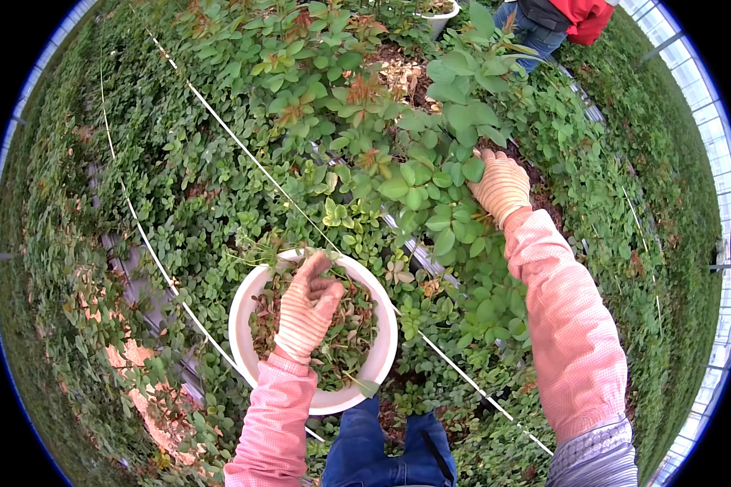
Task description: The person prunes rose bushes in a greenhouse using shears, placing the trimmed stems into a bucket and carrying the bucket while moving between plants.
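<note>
My left hand [308, 307], in a striped knit glove, is over a white plastic bucket [243, 341]. Its fingers are bent, and thin green stems [257, 251] lie across the bucket's far rim beside the fingertips; I cannot tell whether they are in its grasp. Cut leaves and stems [344, 341], some green and some brown, fill much of the bucket. To the right, my right hand [503, 185], gloved the same way, reaches into a leafy, rose-like bush [429, 182]. Leaves partly hide its fingertips, so what they hold does not show.
White cords [243, 148] run slantwise between the plant rows, one passing by the bucket. Pale wood chips [405, 76] cover soil among the stems. Ahead, a person in a red jacket [585, 18] stands near another white bucket [438, 18]. Greenhouse glazing [709, 109] borders the right.
</note>
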A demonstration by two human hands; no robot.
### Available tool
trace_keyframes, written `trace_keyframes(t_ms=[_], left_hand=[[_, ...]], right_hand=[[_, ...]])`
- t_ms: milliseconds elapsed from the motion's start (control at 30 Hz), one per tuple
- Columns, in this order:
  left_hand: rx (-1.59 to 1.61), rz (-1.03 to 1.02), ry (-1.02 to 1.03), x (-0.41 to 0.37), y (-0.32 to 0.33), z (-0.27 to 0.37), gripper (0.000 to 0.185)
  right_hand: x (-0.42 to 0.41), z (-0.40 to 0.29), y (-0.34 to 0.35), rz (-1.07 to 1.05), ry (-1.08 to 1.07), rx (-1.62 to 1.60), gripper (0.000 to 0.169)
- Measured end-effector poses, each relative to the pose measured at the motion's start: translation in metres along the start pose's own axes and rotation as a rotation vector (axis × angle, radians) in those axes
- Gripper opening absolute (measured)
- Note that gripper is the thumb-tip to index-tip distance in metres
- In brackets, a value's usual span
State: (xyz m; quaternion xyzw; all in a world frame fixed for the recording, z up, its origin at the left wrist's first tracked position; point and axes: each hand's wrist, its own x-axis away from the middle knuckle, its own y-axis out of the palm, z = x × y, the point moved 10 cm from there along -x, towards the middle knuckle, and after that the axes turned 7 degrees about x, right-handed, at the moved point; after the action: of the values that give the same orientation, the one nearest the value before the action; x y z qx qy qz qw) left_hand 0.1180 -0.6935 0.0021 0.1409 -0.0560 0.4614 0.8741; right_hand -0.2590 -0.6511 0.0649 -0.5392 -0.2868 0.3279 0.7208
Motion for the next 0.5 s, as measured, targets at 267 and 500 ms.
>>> trace_keyframes(t_ms=[267, 500], left_hand=[[-0.355, -0.172, 0.588, -0.151, 0.188, 0.149, 0.054], [-0.547, 0.01, 0.8, -0.097, 0.162, 0.143, 0.017]], right_hand=[[0.04, -0.019, 0.001, -0.128, -0.126, 0.116, 0.058], [0.057, 0.034, -0.01, 0.079, 0.056, -0.256, 0.044]])
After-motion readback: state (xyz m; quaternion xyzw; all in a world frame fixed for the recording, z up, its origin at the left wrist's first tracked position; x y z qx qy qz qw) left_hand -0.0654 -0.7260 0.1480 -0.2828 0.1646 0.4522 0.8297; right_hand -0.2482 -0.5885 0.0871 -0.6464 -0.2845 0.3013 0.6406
